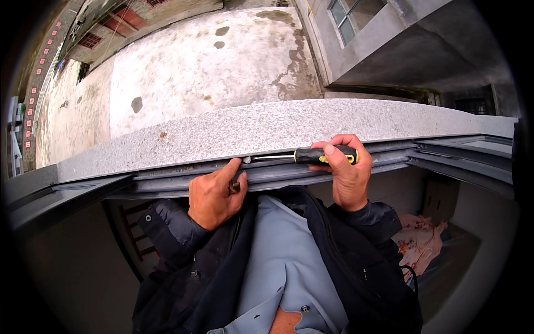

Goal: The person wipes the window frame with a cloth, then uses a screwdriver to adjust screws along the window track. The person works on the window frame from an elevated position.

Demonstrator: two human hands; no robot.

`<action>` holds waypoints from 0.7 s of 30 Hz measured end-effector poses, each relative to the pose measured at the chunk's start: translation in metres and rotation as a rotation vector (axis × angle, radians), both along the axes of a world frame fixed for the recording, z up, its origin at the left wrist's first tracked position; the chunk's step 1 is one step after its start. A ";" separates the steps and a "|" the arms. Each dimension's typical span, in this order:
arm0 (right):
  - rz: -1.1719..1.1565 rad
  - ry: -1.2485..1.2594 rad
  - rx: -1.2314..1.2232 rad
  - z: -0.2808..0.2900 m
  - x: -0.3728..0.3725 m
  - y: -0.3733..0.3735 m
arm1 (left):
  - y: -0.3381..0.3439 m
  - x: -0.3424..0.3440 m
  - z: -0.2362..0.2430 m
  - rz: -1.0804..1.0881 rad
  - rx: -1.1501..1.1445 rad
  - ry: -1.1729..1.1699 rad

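My right hand (349,172) is wrapped round the black and yellow handle of a screwdriver (303,156). Its metal shaft lies nearly level, pointing left along the grey window track (278,172). At the tip sits a small greyish piece (246,160), too small to name. The index finger of my left hand (214,197) reaches up to that piece. Lower down, the thumb and curled fingers of the same hand close round a small dark brown thing (234,187), mostly hidden.
A speckled stone ledge (222,133) runs beyond the track. Sliding window frames stand at the left (83,195) and right (473,161). Far below lies a stained concrete surface (194,67), with a grey building (384,50) on the right. Behind me, indoors, is a flowered cloth (417,239).
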State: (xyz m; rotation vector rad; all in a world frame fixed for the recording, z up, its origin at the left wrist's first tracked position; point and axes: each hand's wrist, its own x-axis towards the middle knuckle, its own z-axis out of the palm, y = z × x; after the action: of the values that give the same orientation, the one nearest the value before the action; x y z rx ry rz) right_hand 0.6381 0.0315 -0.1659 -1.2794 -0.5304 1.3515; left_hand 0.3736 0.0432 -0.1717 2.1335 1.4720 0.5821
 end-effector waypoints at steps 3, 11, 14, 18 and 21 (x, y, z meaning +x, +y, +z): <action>0.006 -0.005 0.008 0.001 0.000 0.000 | -0.001 0.002 0.001 0.010 0.015 -0.016; 0.048 -0.053 0.050 -0.002 0.002 -0.001 | 0.001 0.009 0.001 0.045 0.055 0.017; 0.083 -0.155 0.117 -0.003 0.002 0.000 | 0.002 0.014 -0.001 0.070 0.095 0.044; 0.118 -0.145 0.169 -0.007 0.004 0.008 | 0.004 0.020 -0.001 0.111 0.116 0.090; 0.157 -0.143 0.201 -0.013 0.006 0.011 | 0.003 0.022 -0.003 0.145 0.122 0.100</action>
State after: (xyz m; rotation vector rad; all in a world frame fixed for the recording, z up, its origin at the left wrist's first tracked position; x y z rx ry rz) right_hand 0.6442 0.0429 -0.1789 -1.1933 -0.8603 1.3039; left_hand 0.3952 0.0465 -0.1747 2.1884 1.6967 0.6406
